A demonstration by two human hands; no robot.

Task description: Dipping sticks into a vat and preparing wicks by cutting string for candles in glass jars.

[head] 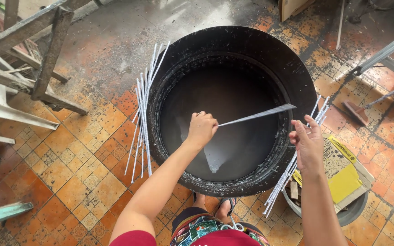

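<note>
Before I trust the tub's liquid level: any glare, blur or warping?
Head view: sharp; daylight sheen on the wet concrete floor; pale reflection on the dark liquid in the black tub; wide-angle lens bows the edges; left hand unblurred.

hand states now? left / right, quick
Left hand: closed on a thin white strip above the black tub.
Right hand: open, fingers spread, holding nothing, beside the white sticks.

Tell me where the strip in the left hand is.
In the head view the strip runs from the left hand rightward over the black tub, its far end near the open right hand.
</note>
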